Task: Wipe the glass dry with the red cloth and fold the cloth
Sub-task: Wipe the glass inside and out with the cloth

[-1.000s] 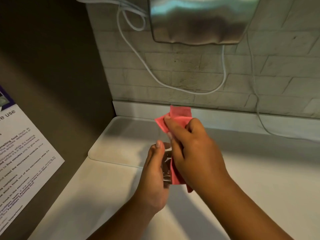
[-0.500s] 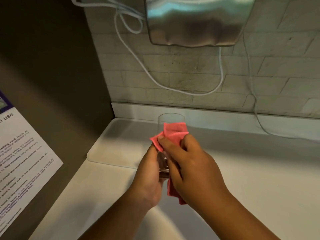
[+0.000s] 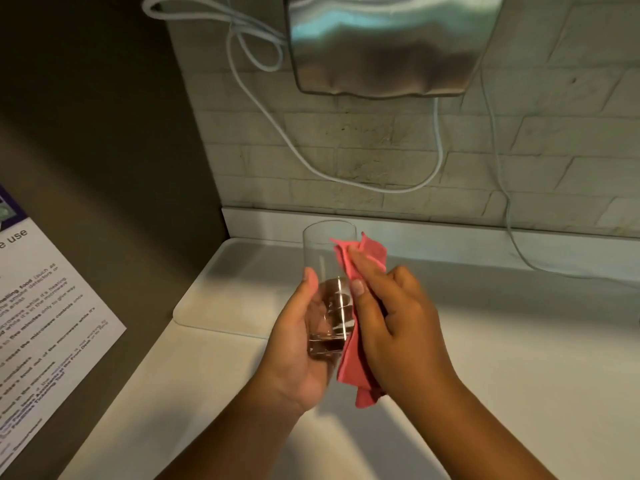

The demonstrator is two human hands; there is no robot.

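Observation:
A clear drinking glass (image 3: 327, 258) stands upright above the white counter, its lower half cupped in my left hand (image 3: 298, 344). My right hand (image 3: 394, 323) presses the red cloth (image 3: 353, 358) against the glass's right side, fingers flat on it. The cloth runs from near the rim down past the base, where a loose corner hangs free. The glass's rim and upper left wall are uncovered.
A white tray (image 3: 221, 299) lies on the counter (image 3: 519, 375) under the hands, against the tiled wall. A steel hand dryer (image 3: 388, 46) hangs above with white cables (image 3: 346, 181) looping down. A dark side panel with a printed notice (image 3: 41, 323) stands at the left.
The cloth has slid from covering the glass's top to its right side, baring the rim. My right hand moved down and to the right; the left hand still holds the glass.

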